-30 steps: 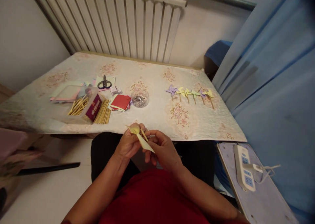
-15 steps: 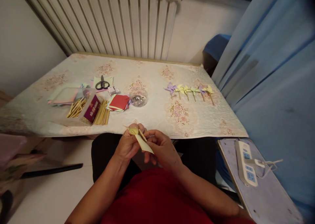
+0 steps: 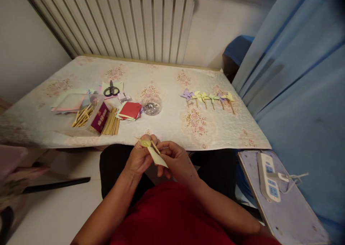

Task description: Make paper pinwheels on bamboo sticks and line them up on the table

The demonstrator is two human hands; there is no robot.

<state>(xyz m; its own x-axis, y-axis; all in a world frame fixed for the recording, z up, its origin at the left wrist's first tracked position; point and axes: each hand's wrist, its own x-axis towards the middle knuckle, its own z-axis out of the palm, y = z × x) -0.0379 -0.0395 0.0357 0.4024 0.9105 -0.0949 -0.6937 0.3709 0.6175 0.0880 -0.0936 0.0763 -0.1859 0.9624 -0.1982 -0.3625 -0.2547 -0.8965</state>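
Over my lap, just off the table's front edge, my left hand is closed on a pale yellow paper pinwheel with curled blades. My right hand meets it from the other side, thumb and fingers pinched at the wooden stick beside the paper. One yellow blade points down toward my right palm. Where the stick joins the paper is hidden by my fingers.
Finished pinwheels lie in a row at the table's right. Leftward are a plastic box of sticks, more loose sticks, red paper squares, a round dish of pins and scissors. A power strip rests at right.
The view has shifted very slightly. Both hands keep the same hold on the pinwheel and its stick, with hardly any movement.
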